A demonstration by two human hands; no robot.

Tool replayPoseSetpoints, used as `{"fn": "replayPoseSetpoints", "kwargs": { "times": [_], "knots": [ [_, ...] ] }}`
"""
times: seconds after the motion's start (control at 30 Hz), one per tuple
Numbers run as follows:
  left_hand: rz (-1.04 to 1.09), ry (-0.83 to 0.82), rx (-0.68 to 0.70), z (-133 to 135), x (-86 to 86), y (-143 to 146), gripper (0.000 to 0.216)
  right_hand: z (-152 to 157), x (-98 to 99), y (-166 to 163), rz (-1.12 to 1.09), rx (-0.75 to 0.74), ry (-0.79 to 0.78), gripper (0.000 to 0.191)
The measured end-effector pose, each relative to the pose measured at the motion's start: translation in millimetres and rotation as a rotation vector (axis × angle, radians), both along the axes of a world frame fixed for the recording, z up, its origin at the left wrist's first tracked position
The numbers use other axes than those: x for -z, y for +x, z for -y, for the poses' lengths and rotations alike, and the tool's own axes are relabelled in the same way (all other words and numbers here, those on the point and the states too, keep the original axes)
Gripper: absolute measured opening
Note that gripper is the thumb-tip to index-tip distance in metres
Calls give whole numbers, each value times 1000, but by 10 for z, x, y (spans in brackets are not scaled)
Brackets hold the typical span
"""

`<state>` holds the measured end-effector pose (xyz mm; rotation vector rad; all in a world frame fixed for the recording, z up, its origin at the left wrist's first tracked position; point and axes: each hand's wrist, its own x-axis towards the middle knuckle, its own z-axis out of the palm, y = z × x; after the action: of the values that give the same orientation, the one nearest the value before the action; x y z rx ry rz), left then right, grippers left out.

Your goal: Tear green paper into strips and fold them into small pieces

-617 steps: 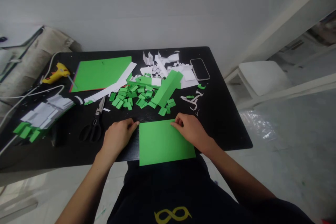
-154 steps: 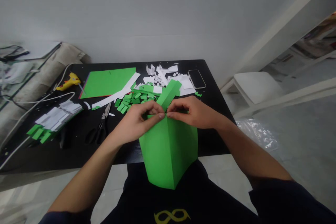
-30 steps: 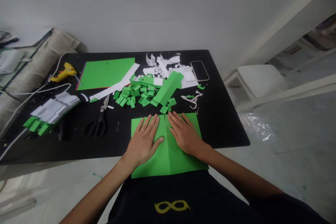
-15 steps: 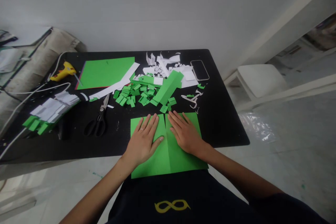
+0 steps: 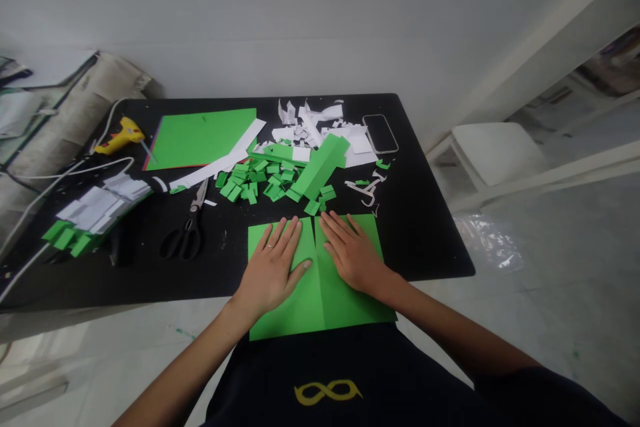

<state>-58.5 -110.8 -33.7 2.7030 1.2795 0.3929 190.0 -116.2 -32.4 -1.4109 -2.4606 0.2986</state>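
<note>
A green sheet of paper (image 5: 320,310) lies at the front edge of the black table and hangs over it toward my body. A crease runs down its middle, with a narrow dark gap at the far end. My left hand (image 5: 273,267) rests flat on the left half, fingers stretched out, thumb pointing to the crease; a ring is on one finger. Flat on the right half is my right hand (image 5: 356,257), its fingers extended and slanting toward the gap. Just beyond the fingertips are small folded green paper pieces (image 5: 243,180) and a folded green strip (image 5: 320,167).
Black-handled scissors (image 5: 187,230) lie left of the sheet. Farther left are a white-and-green folded-paper piece (image 5: 105,207) and a yellow glue gun (image 5: 123,135) with its cord. Green sheets (image 5: 205,137), white paper scraps (image 5: 310,123) and a phone (image 5: 381,133) lie toward the wall. A white stool (image 5: 500,153) stands right.
</note>
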Motion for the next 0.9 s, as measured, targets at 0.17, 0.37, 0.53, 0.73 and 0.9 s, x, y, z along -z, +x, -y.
{"fn": "replayPoseSetpoints", "kwargs": {
  "times": [0.17, 0.37, 0.53, 0.73, 0.9],
  "knots": [
    [-5, 24, -2, -2, 7, -2, 83, -3, 18, 4, 2, -7, 30, 56],
    [-37, 47, 3, 1, 4, -16, 86, -4, 34, 7, -13, -8, 35, 60],
    [-33, 51, -1, 2, 2, -12, 86, -4, 32, 7, -3, -7, 39, 60],
    [-6, 38, -9, 13, 9, -19, 85, -3, 14, 9, 10, -10, 39, 58],
    [-14, 39, -9, 13, 3, -32, 86, -4, 13, 9, 10, -7, 31, 59]
  ]
}}
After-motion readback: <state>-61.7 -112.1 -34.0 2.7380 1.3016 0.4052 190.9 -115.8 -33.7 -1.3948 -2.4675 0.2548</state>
